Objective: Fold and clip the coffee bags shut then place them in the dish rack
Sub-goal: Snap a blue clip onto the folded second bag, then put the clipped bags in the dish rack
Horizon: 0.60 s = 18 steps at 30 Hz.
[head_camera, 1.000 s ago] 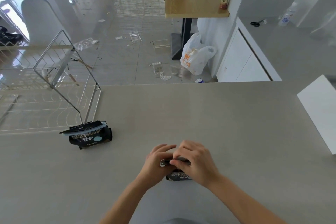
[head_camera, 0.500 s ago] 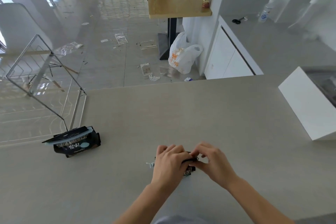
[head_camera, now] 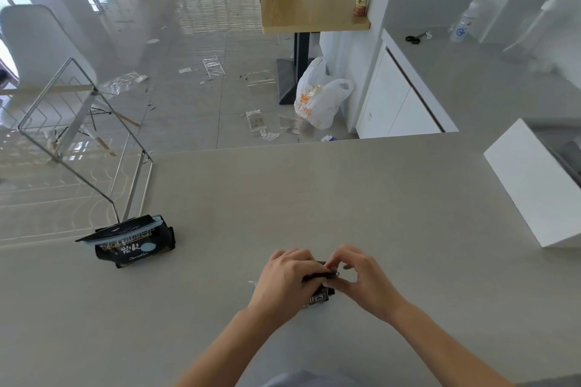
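Note:
A small black coffee bag [head_camera: 320, 296] stands on the grey counter close to me, mostly hidden under my hands. My left hand [head_camera: 284, 281] covers and grips its left side and folded top. My right hand [head_camera: 361, 276] pinches the top's right end, where a small dark clip seems to sit. A second black coffee bag [head_camera: 135, 247] with a pale blue clip across its folded top rests at the left, against the foot of the wire dish rack [head_camera: 78, 122]. The rack stands at the counter's left edge.
A white box [head_camera: 531, 188] sits at the right edge of the counter [head_camera: 314, 198]. Beyond the counter's far edge lies a floor strewn with plastic scraps, a white shopping bag [head_camera: 317, 97] and a wooden table [head_camera: 301, 0].
My right hand slid off the top of the bag to its right end, and my left hand moved over the top. The view shifted, so everything sits further left.

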Motion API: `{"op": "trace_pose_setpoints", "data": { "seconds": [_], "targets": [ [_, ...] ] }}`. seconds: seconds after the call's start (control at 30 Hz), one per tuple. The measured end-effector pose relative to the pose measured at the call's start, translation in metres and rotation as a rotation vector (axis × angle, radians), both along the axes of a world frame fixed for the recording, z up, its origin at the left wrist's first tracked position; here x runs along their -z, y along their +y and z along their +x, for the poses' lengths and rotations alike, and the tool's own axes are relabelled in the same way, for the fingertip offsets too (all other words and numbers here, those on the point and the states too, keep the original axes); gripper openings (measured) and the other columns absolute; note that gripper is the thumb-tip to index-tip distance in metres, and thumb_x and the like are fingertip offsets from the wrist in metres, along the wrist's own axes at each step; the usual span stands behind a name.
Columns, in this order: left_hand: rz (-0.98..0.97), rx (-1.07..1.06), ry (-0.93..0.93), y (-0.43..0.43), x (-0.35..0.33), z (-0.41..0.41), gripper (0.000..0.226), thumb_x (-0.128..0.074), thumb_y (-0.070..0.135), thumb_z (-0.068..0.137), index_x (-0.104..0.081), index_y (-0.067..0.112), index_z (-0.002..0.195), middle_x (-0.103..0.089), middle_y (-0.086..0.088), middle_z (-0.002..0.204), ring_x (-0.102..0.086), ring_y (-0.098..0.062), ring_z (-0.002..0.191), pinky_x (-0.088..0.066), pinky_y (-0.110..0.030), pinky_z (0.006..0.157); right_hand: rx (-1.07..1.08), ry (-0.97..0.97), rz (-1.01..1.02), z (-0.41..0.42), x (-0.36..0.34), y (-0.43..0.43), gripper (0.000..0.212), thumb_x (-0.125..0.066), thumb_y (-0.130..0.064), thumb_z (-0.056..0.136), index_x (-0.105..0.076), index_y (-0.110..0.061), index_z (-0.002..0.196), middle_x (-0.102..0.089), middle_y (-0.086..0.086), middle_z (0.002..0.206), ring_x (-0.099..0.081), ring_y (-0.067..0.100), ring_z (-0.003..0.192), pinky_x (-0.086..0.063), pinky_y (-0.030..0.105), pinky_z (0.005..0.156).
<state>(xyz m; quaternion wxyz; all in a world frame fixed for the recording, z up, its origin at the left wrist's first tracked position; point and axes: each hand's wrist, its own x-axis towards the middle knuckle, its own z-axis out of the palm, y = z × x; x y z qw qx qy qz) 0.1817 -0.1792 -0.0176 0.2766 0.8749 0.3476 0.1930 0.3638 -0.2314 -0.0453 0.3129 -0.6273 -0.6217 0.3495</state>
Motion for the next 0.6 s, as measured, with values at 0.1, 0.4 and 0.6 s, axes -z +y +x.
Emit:
{"op": "trace_pose_setpoints", "data": {
  "seconds": [0.1,0.4,0.6],
  "targets": [
    [-0.007,-0.059,0.015,0.014,0.006,-0.018,0.035,-0.066,0.039,0.076,-0.058,0.037,0.110,-0.064,0.015,0.101,-0.057,-0.005,0.095,-0.038,-0.022,0.083,-0.016,0.008,-0.114,-0.001,0.006,0.001,0.052,-0.079,-0.036,0.066,-0.050,-0.045,0.108,-0.052,-0.020,0.111,-0.052,-0.001,0.106,-0.048,0.020,0.076],
    [-0.868,-0.457,-0.171,0.006,0.056,-0.071,0.062,-0.069,0.024,0.082,-0.038,0.018,0.136,-0.050,0.000,0.132,-0.051,-0.017,0.118,-0.044,-0.036,0.099,0.135,0.170,-0.270,-0.018,0.025,0.014,0.059,-0.081,-0.026,0.071,-0.046,-0.025,0.119,-0.062,-0.001,0.112,-0.066,0.011,0.092,-0.056,0.039,0.084],
    [-0.991,-0.470,-0.302,0.008,0.061,-0.090,0.044,-0.063,0.017,0.087,-0.047,0.018,0.128,-0.061,-0.001,0.125,-0.061,-0.010,0.109,-0.051,-0.012,0.074,0.099,0.150,-0.306,-0.044,0.024,0.022,0.060,-0.082,-0.039,0.067,-0.049,-0.023,0.114,-0.065,-0.006,0.092,-0.068,0.006,0.075,-0.058,0.033,0.066]
  ]
}}
